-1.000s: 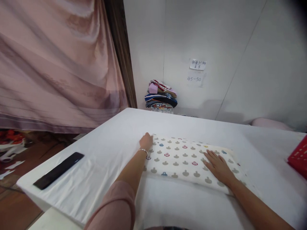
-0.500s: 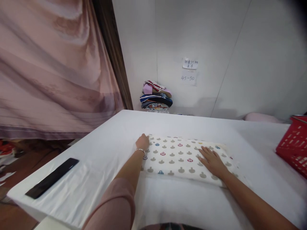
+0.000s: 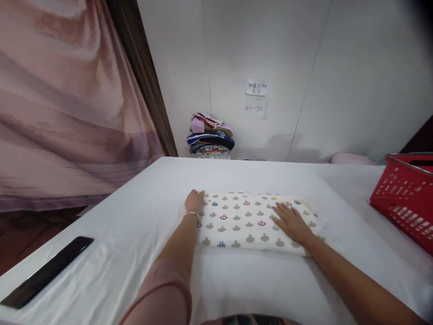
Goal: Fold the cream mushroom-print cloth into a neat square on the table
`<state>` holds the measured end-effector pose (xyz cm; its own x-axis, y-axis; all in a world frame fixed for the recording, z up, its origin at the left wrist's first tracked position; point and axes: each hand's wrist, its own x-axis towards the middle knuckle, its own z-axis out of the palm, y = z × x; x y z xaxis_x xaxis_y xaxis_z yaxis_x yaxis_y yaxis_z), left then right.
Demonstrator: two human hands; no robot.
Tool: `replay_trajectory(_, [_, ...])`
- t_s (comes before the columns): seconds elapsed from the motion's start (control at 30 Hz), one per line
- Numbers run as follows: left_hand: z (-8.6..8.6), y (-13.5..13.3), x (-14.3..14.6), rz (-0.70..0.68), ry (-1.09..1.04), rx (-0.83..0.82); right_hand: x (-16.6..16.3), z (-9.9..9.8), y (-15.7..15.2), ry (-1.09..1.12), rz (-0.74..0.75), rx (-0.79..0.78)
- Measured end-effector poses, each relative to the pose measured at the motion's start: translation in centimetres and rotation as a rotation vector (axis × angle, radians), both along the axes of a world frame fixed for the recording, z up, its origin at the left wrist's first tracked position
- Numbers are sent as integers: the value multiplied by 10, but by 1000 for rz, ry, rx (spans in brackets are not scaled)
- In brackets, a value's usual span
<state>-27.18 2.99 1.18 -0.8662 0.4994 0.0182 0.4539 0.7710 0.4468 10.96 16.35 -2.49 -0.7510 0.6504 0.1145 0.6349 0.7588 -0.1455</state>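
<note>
A folded white cloth [image 3: 241,221], printed with grey, blue and red pacifier-like shapes, lies as a long flat rectangle on the white-covered table [image 3: 257,280]. My left hand [image 3: 194,201], a bracelet on its wrist, is closed at the cloth's far left corner, with the fingertips partly hidden. My right hand [image 3: 292,223] lies flat on the right part of the cloth, its fingers spread and pointing to the far left. Loose, thin edges of the fabric show past the right end.
A long black flat object [image 3: 47,271] lies on the table at the left. To the right stands a red plastic basket [image 3: 402,203]. Folded fabrics [image 3: 211,135] are stacked against the wall behind the table. A pink curtain [image 3: 67,99] hangs at the left.
The view has turned slightly right, so everything sits further left and more of the red basket shows. Both hands keep about the same places on the cloth.
</note>
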Motion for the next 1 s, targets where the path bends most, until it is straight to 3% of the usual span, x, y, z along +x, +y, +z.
replay_trajectory(0.2, [2, 1, -1, -3, 16, -14, -1, 2, 0, 5, -5, -20])
replay_trajectory(0.3, [7, 0, 6, -49, 124, 23, -1, 2, -1, 18, -1, -39])
replay_trajectory(0.37, [10, 1, 13, -191, 273, 61, -1, 4, 0, 21, -6, -66])
replay_trajectory(0.43, [10, 4, 20, -417, 391, 69, -2, 8, 1, 18, -13, -121])
replay_trajectory(0.5, [8, 8, 26, -625, 418, 30, -4, 15, 5, 12, -19, -196])
replay_trajectory(0.57, [3, 12, 30, -734, 421, -13, -10, 23, 11, 21, -30, -225])
replay_trajectory(0.73, [-6, 16, 27, -794, 471, -6, -34, 35, 38, 23, -49, -54])
replay_trajectory(1.0, [8, 27, 23, -922, 524, -121, -37, 40, 73, -84, 16, 32])
